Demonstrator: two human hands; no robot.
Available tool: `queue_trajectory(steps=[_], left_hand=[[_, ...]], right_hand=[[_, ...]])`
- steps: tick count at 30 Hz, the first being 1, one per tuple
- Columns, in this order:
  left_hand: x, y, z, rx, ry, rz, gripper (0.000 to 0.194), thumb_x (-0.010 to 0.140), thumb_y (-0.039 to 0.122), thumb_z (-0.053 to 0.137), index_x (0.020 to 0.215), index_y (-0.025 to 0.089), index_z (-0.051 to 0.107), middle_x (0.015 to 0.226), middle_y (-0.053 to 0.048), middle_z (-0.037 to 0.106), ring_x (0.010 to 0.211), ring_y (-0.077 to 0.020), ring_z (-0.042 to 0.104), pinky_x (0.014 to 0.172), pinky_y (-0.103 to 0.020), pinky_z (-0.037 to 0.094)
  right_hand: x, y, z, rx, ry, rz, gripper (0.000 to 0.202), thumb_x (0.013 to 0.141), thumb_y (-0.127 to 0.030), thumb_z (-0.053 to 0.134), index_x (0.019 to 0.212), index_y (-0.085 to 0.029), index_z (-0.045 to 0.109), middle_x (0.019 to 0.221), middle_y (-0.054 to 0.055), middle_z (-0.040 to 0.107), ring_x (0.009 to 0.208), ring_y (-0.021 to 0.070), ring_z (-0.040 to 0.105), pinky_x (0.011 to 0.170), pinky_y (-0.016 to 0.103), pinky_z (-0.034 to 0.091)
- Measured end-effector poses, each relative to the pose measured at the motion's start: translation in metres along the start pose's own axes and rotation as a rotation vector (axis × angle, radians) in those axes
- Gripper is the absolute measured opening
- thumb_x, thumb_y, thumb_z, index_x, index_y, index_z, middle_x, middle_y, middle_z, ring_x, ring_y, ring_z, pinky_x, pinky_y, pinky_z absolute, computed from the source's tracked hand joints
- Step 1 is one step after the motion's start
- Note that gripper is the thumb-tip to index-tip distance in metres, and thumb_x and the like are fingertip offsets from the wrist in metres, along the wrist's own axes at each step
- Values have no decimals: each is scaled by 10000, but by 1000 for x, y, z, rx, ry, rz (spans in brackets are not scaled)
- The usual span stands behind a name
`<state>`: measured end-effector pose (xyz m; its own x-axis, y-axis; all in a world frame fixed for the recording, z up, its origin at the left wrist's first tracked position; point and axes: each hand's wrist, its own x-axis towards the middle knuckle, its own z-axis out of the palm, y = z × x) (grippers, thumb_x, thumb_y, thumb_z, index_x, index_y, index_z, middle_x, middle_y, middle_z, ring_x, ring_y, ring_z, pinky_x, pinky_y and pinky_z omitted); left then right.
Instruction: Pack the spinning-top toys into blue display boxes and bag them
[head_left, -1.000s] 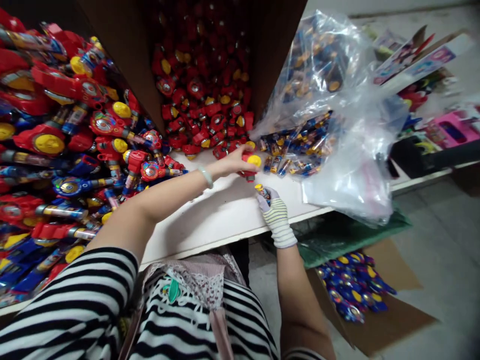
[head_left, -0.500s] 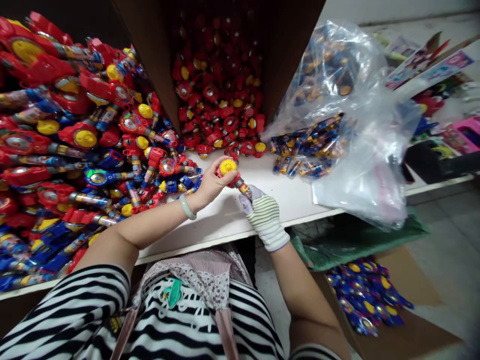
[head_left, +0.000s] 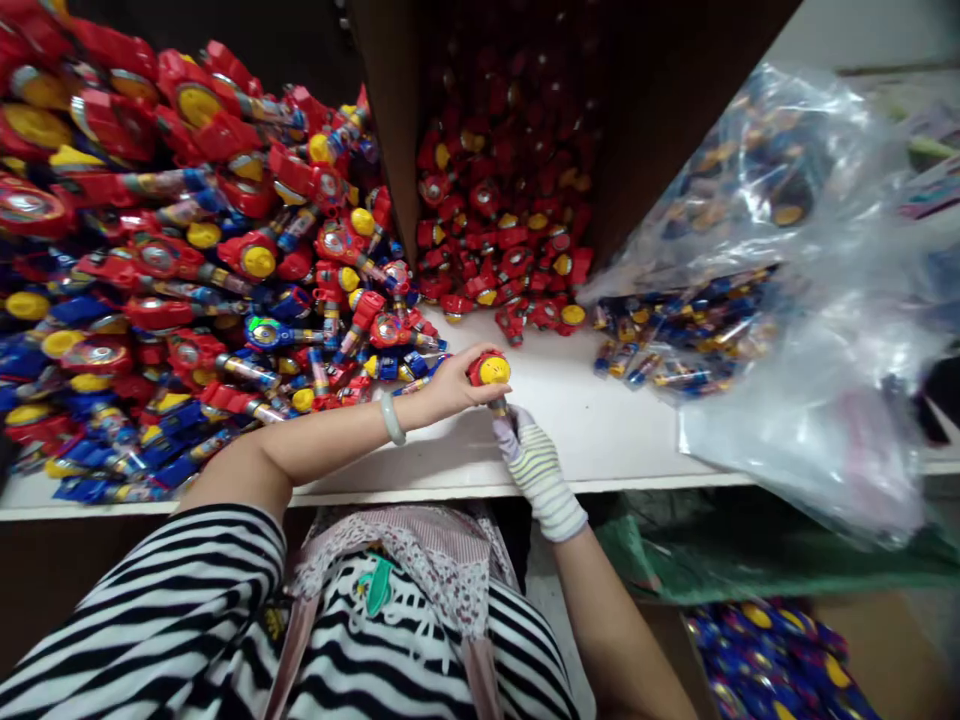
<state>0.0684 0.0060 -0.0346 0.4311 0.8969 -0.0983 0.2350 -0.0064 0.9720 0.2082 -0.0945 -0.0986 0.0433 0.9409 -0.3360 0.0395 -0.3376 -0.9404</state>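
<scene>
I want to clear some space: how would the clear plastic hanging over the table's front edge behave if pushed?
The clear plastic would probably crumple rather than hold its shape, since it sags and creases over the table edge. Its glossy, see-through film looks thin: likely light, perhaps slippery.

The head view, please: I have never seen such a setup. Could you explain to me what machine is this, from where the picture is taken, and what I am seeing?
There is no machine: these are a person's own hands, seen by a camera worn on the head, looking forward and down.

The bare left hand, with a pale bracelet on its wrist, holds a red toy with a yellow disc. The right hand, in a striped glove, grips its lower end.

On the white table, a heap of red and blue toys lies at left, small blue-and-yellow tubes at right beside clear plastic. Red pieces lie between dark walls behind.
</scene>
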Motion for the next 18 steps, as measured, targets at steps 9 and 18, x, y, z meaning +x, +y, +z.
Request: queue_trajectory(steps=[9, 18], left_hand=[[7, 27, -38, 0, -168, 90, 583, 657, 393, 863, 1120, 153, 603, 1054, -78, 645, 896, -172, 645, 796, -286, 548], [157, 191, -283, 764, 814, 381, 561, 713, 238, 899, 1037, 170, 447, 880, 43, 466, 807, -77, 416, 906, -278, 469]], right_hand=[[-3, -28, 30, 722, -442, 160, 495, 832, -707, 569, 855, -214, 598, 458, -88, 381, 354, 72, 305, 383, 217, 297], [31, -3, -15, 395, -144, 40, 702, 767, -708, 677, 1242, -195, 608, 1096, 139, 694, 914, 231, 695, 819, 388, 569]])
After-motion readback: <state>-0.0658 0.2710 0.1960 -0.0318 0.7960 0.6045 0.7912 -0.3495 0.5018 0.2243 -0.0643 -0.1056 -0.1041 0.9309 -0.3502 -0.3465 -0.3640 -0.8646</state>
